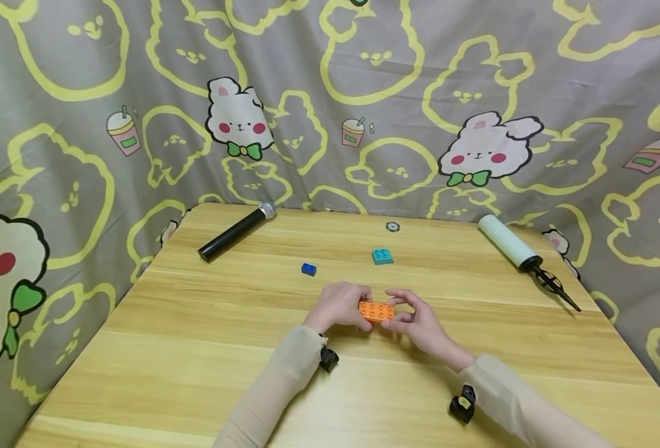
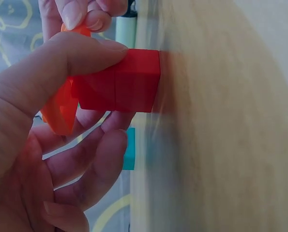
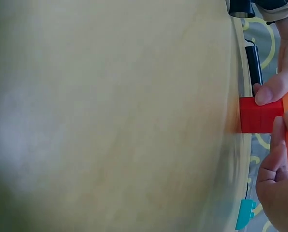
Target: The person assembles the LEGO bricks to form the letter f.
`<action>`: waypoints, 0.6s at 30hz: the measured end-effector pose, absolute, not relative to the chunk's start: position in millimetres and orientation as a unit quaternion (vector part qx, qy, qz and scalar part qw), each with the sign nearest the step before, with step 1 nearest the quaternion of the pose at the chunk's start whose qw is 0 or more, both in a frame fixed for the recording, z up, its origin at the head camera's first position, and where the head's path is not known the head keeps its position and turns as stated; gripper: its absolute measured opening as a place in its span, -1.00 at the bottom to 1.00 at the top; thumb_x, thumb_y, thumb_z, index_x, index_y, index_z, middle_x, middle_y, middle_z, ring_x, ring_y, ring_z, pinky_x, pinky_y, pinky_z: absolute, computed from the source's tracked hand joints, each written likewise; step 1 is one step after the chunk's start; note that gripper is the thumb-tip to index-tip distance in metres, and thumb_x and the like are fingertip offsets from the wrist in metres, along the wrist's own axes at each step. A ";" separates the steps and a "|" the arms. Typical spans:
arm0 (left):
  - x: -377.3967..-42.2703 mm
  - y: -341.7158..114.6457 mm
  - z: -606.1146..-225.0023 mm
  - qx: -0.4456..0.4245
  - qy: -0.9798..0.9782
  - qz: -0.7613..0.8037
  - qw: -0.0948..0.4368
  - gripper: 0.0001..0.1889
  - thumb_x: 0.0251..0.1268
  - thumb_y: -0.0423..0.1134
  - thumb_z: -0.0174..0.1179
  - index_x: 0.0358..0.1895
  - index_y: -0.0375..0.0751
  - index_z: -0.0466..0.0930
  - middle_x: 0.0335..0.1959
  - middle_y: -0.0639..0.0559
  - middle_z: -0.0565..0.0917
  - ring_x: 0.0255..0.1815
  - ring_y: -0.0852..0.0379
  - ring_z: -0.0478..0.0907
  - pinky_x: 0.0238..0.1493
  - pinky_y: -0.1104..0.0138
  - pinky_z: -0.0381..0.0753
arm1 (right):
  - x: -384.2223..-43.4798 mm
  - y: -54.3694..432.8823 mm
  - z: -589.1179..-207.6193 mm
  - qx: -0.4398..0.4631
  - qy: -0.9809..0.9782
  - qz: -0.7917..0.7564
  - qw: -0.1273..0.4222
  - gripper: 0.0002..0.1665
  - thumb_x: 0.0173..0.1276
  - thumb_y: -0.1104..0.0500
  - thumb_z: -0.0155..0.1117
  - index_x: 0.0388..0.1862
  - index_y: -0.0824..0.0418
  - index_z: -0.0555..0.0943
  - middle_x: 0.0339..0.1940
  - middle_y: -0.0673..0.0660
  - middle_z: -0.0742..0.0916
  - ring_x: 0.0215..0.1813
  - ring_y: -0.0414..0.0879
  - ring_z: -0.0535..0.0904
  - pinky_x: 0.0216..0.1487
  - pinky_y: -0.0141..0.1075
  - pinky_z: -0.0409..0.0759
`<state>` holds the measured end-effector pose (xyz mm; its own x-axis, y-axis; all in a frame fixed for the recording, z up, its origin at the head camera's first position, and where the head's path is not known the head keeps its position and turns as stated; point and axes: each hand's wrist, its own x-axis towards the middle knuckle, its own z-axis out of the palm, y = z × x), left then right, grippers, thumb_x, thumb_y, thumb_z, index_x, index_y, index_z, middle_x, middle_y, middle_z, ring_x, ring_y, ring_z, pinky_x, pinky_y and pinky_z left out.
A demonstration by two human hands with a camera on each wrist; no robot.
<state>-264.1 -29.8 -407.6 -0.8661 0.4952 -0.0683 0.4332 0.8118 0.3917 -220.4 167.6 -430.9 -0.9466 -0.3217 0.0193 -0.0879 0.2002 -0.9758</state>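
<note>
At the near side of the counter, two pale sleeves reach in, w/ a small black device at each wrist. Just beyond, the L hand has its grip clamped on the red blocks, stacked one on another, w/ the thumb on one side and fingers on the other. On top of them lies the orange brick, studs up; the R hand has its grip together too, pinching the right end of this brick. In the right wrist view, the brick overhangs the red blocks toward the R hand. Whether it is fully seated, I cannot tell.

To do this step well, I think the L hand should hold the stack upright, pref. w/ its base on the counter. The R hand should check the alignment, then press straight down above the red blocks, not on the overhanging end, b/c the brick may tilt there.

Farther off lie the blue brick and then the teal brick, both apart from the hands. Beyond are a pump at R, a mic at L, a round chip btwn them, and last a patterned curtain.
</note>
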 end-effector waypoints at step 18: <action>-259.5 -34.3 -390.8 0.251 0.949 0.183 0.051 -0.63 -0.22 0.19 0.50 -0.30 0.21 0.67 -0.23 0.36 0.71 -0.43 0.31 0.40 -0.40 0.37 0.25 | -223.1 167.3 -429.6 -0.129 0.783 -0.602 0.094 -0.24 0.14 0.48 0.33 0.33 0.42 0.28 0.06 0.43 0.51 -0.31 -0.17 0.69 -0.19 -0.41 0.62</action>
